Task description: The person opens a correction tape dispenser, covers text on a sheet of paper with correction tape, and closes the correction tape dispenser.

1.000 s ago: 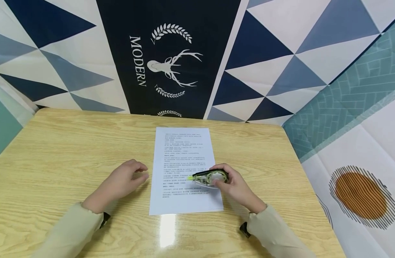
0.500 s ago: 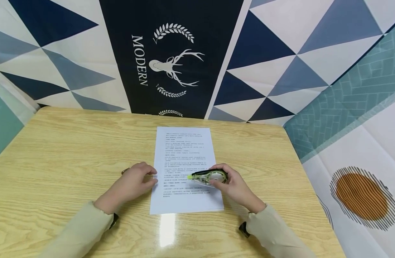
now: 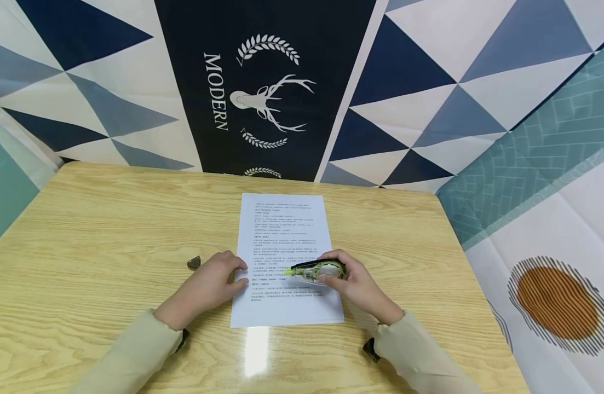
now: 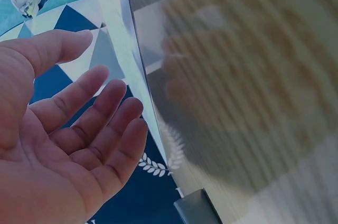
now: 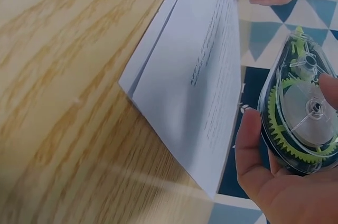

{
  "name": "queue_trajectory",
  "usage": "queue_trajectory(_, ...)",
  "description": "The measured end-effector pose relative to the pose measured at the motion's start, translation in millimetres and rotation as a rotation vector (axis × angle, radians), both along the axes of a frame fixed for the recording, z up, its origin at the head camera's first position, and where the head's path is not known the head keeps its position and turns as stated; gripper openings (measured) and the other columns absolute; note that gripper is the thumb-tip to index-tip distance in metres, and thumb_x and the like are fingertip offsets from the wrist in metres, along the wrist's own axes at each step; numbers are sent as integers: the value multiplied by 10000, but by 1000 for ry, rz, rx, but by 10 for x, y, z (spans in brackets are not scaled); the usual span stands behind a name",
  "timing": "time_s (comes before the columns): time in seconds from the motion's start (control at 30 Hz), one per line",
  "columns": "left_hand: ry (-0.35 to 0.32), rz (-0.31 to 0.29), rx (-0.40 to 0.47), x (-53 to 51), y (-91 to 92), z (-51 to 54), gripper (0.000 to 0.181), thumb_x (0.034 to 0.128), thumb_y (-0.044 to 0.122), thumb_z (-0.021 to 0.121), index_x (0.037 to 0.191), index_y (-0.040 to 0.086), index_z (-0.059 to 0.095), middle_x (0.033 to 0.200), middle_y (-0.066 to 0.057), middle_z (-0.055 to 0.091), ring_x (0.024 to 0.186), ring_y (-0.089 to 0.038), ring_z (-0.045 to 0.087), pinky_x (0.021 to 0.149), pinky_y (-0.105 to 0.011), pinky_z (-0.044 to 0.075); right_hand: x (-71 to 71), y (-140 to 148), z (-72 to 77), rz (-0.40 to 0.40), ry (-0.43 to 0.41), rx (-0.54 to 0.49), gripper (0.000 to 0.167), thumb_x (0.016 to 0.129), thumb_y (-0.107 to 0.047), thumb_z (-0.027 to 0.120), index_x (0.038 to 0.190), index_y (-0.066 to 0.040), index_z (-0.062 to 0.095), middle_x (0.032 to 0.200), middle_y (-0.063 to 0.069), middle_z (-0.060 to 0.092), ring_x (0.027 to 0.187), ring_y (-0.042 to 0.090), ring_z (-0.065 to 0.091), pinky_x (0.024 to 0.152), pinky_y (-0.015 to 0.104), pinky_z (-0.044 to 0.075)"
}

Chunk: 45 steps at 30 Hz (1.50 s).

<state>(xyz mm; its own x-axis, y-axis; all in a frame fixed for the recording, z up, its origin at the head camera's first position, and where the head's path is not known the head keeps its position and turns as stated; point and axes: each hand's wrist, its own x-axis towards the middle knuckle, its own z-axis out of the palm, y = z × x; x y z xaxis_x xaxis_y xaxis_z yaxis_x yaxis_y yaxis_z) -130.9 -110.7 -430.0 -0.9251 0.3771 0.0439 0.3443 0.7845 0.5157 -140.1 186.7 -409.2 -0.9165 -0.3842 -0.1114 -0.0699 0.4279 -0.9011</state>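
Note:
Printed paper point(image 3: 282, 219) lies on the wooden table; its lower corner shows a second sheet edge in the right wrist view. The right hand point(image 3: 358, 284) grips a clear and black correction tape point(image 3: 314, 270) with green gears, tip pointing left, over the paper's right part. In the right wrist view the tape dispenser point(image 5: 303, 108) sits between thumb and fingers of the right hand point(image 5: 285, 187). Relaxed and slightly bent, the left hand point(image 3: 208, 284) has its fingertips at the paper's left edge; contact cannot be told. The left wrist view shows the left palm point(image 4: 63, 145) holding nothing.
A small dark cap-like piece point(image 3: 194, 262) lies on the table point(image 3: 109, 235) just left of the left hand. Behind the table hangs a patterned cloth point(image 3: 262, 98) with triangles and a deer head. Another cloth point(image 3: 558, 301) hangs at the right.
The left hand has moved right to the paper's left edge, uncovering the small dark piece beside it. The right hand, still gripping the correction tape, has hardly moved.

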Motion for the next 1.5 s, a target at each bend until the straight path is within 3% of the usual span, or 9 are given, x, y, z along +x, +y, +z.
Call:
queue_trajectory(0.17, -12, -4, -8, 13, 21, -10, 247, 801, 172, 692, 978, 3, 661, 799, -5, 554, 680, -102, 409, 620, -228, 368, -13, -15, -10, 17, 14, 18, 315, 872, -159, 652, 1170, -132, 553, 1206, 91, 577, 1039, 219, 568, 793, 251, 457)
queue_trajectory(0.33, 0, -3, -30, 6, 33, 17, 250, 803, 180, 690, 978, 4, 661, 806, -10, 557, 686, -108, 409, 624, -232, 366, -21, -29, -5, 18, 17, 31, 316, 874, -142, 648, 1174, -129, 551, 1207, 93, 580, 1024, 212, 571, 769, 249, 454)
queue_trajectory(0.6, 3, 9, -59, -82, 46, 109, 257, 806, 171, 700, 986, -9, 663, 838, -51, 591, 708, -143, 441, 653, -268, 397, -39, -63, 19, -5, 20, 0, 316, 862, -126, 658, 1161, -104, 554, 1191, 108, 579, 1005, 203, 576, 797, 243, 475)
queue_trajectory(0.9, -2, -13, -110, -188, 76, 64, 247, 801, 187, 691, 967, 8, 658, 876, -64, 605, 792, -180, 519, 741, -330, 449, -56, -85, 25, -22, 11, -10, 324, 863, -118, 655, 1169, -101, 551, 1197, 112, 575, 993, 204, 580, 792, 245, 483)
queue_trajectory(1.5, -24, -28, -195, -264, 129, 51, 243, 800, 196, 685, 969, 23, 660, 853, -44, 585, 794, -187, 525, 733, -323, 456, -119, -118, -12, -34, 7, -7, 326, 859, -116, 658, 1169, -108, 556, 1188, 107, 582, 988, 194, 585, 795, 250, 482)
